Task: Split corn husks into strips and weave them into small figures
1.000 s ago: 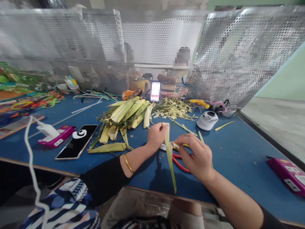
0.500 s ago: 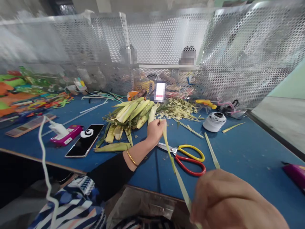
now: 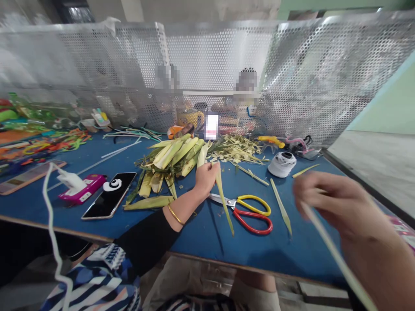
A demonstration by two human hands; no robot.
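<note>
My left hand (image 3: 205,179) pinches a pale green corn husk (image 3: 222,194) above the blue table; its tapered lower end hangs down. At the right, my blurred right hand (image 3: 337,205) is closed round a long narrow strip of husk (image 3: 337,255), which trails toward the bottom edge. Scissors (image 3: 231,203) with one yellow and one red handle lie between the hands, blades slightly apart. Just behind my left hand is a heap of corn husks (image 3: 177,151). Shredded husk bits (image 3: 241,147) are piled beyond it. Another strip (image 3: 280,205) lies right of the scissors.
A white spool (image 3: 282,165) and a yellow-handled tool (image 3: 271,140) are at the right back. Leftward are a phone (image 3: 108,201), a magenta power strip (image 3: 81,190) with a white cable, and colourful scraps (image 3: 48,144). A perforated metal screen (image 3: 210,56) borders the back, with people behind it.
My right hand has moved up and to the right with the strip, which now hangs separate from the husk in my left hand. The view has shifted slightly.
</note>
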